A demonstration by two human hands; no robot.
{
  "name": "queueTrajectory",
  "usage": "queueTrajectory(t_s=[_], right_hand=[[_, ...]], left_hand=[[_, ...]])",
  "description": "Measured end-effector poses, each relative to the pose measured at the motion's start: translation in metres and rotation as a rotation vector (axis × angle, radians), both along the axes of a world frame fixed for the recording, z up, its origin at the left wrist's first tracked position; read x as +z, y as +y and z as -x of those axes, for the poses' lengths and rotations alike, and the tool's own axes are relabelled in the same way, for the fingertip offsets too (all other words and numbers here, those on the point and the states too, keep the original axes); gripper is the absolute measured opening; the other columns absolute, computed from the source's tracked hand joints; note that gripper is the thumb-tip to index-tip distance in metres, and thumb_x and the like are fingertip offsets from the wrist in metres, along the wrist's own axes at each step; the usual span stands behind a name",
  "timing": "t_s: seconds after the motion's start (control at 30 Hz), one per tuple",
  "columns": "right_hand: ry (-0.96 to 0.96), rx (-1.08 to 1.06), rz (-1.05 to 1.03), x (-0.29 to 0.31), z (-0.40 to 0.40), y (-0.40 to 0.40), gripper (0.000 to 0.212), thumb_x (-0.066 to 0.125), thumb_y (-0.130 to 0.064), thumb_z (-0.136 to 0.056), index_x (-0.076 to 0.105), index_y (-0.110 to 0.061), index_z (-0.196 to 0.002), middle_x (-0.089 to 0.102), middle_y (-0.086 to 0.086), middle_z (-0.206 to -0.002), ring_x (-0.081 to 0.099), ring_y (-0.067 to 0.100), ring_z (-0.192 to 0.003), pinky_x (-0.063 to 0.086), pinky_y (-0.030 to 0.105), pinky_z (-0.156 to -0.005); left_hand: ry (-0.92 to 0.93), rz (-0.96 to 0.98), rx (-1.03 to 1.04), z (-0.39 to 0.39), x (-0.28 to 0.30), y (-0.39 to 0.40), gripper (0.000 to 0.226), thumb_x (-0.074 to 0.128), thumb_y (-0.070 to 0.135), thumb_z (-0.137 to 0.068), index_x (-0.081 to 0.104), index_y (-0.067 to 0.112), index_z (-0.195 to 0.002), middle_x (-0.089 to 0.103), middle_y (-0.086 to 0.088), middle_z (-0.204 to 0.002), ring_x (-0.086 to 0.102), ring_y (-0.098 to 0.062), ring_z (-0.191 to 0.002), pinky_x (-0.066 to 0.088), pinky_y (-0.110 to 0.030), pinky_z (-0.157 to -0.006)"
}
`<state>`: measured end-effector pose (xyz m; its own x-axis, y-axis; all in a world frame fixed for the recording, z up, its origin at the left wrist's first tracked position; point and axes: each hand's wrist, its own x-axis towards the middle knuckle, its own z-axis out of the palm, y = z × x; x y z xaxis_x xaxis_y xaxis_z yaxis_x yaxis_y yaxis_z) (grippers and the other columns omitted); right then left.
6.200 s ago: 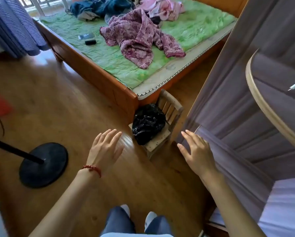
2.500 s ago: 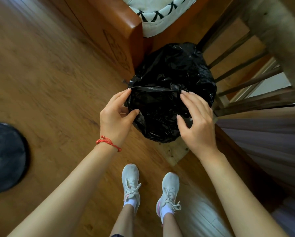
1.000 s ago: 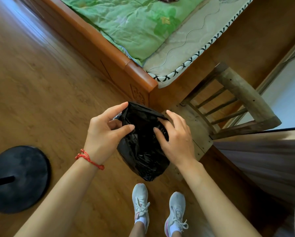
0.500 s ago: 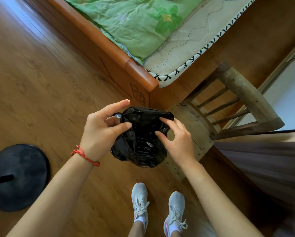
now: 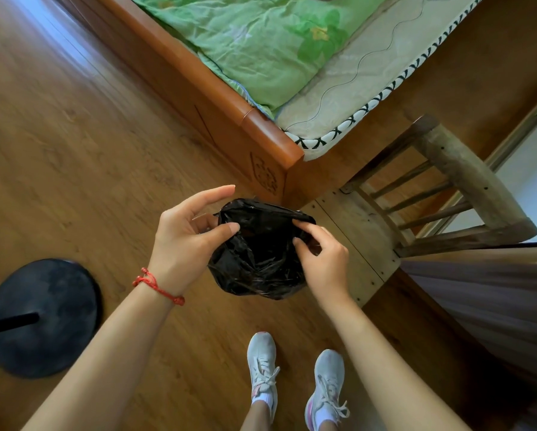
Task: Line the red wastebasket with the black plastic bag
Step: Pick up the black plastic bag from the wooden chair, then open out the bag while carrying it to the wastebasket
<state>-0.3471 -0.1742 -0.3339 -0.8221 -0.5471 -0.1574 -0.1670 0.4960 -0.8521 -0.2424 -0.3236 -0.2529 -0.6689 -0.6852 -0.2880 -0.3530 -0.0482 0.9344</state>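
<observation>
The black plastic bag (image 5: 261,253) hangs crumpled in the air between my hands, above the wooden floor. My left hand (image 5: 186,234) pinches the bag's upper left edge between thumb and fingers, its index finger stretched out above. My right hand (image 5: 321,259) pinches the upper right edge with curled fingers. The bag's top edge is stretched between the two hands. No red wastebasket is in view.
A small wooden chair (image 5: 416,213) stands just right of the bag, beside the corner of a wooden bed (image 5: 261,132) with a green quilt. A black round stand base (image 5: 43,315) lies on the floor at the left. A grey curtain (image 5: 494,300) hangs on the right.
The bag was lifted off the small chair and is now held in the air. Over the last second both hands shifted their pinch along its top edge and drew it wider.
</observation>
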Motion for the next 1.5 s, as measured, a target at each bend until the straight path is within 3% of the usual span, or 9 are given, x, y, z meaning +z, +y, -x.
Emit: queueTrajectory(t_s=[0.1,0.2,0.27,0.37,0.6,0.8,0.97,1.2,1.5], right_hand=[[-0.051,-0.012,0.014,0.011,0.005,0.003,0.028,0.061,-0.006,-0.082,0.066,-0.016,-0.108,0.061,-0.016,-0.096,0.053,-0.013,-0.087,0.039,0.0,-0.078],[-0.148,-0.073,0.068,0.025,0.009,0.008,0.027,0.063,-0.008,-0.082,0.064,-0.021,-0.105,0.06,-0.02,-0.089,0.056,-0.009,-0.082,0.044,0.005,-0.07],[-0.202,-0.111,0.11,0.036,0.01,0.01,0.028,0.064,-0.007,-0.081,0.061,-0.024,-0.103,0.062,-0.015,-0.088,0.058,-0.006,-0.082,0.047,0.007,-0.069],[-0.245,-0.158,0.152,0.055,0.011,0.012,0.028,0.065,-0.005,-0.079,0.059,-0.021,-0.101,0.063,-0.008,-0.085,0.06,-0.004,-0.077,0.049,0.01,-0.069],[-0.269,-0.179,0.177,0.102,0.008,0.018,0.033,0.066,-0.005,-0.078,0.057,-0.027,-0.101,0.062,0.0,-0.083,0.064,0.016,-0.083,0.054,0.025,-0.078],[-0.269,-0.156,0.174,0.145,0.01,0.022,0.034,0.066,-0.004,-0.079,0.056,-0.024,-0.105,0.06,-0.003,-0.077,0.063,0.015,-0.077,0.054,0.034,-0.08],[-0.263,-0.067,0.154,0.174,0.02,0.028,0.036,0.067,-0.009,-0.079,0.056,-0.025,-0.109,0.064,0.0,-0.082,0.064,0.017,-0.084,0.053,0.031,-0.083],[-0.232,0.102,0.146,0.217,0.044,0.028,0.035,0.068,-0.009,-0.078,0.059,-0.023,-0.109,0.063,-0.004,-0.074,0.059,-0.003,-0.068,0.05,0.013,-0.07],[-0.256,0.187,0.261,0.269,0.053,0.002,0.026,0.068,-0.009,-0.079,0.061,-0.026,-0.097,0.063,-0.004,-0.075,0.06,0.002,-0.07,0.051,0.019,-0.074]], left_hand=[[-0.019,0.013,0.028,-0.006,0.001,-0.003,0.045,0.073,0.0,-0.069,0.065,0.028,-0.103,0.068,-0.007,-0.099,0.053,-0.049,-0.073,0.054,-0.05,-0.078],[-0.066,0.024,0.063,-0.013,0.003,-0.005,0.044,0.072,-0.002,-0.07,0.065,0.029,-0.101,0.063,-0.001,-0.081,0.048,-0.024,-0.061,0.052,-0.032,-0.069],[-0.083,0.013,0.078,-0.017,0.007,-0.005,0.044,0.071,-0.002,-0.07,0.064,0.029,-0.1,0.064,0.006,-0.086,0.051,-0.006,-0.059,0.051,-0.019,-0.066],[-0.079,-0.038,0.118,-0.021,0.017,-0.006,0.043,0.07,-0.005,-0.07,0.063,0.024,-0.1,0.065,0.009,-0.096,0.054,0.002,-0.053,0.049,-0.01,-0.06],[-0.077,-0.028,0.099,-0.036,0.05,-0.009,0.039,0.069,-0.006,-0.071,0.064,0.022,-0.098,0.066,0.004,-0.098,0.055,0.0,-0.054,0.051,-0.011,-0.063],[-0.132,0.034,0.083,-0.05,0.08,0.0,0.034,0.07,-0.003,-0.072,0.066,0.024,-0.092,0.068,0.002,-0.087,0.058,-0.001,-0.06,0.051,-0.012,-0.064],[-0.214,0.056,0.137,-0.059,0.104,0.016,0.026,0.072,0.001,-0.071,0.069,0.014,-0.094,0.067,0.001,-0.081,0.06,0.0,-0.065,0.049,-0.008,-0.064],[-0.288,0.039,0.19,-0.065,0.145,0.046,0.006,0.071,0.011,-0.075,0.071,0.016,-0.078,0.065,0.005,-0.064,0.055,0.006,-0.052,0.042,-0.005,-0.053],[-0.157,-0.025,0.386,-0.068,0.188,0.069,0.018,0.063,0.02,-0.083,0.066,0.01,-0.069,0.062,-0.004,-0.063,0.055,-0.009,-0.058,0.045,-0.02,-0.057]])
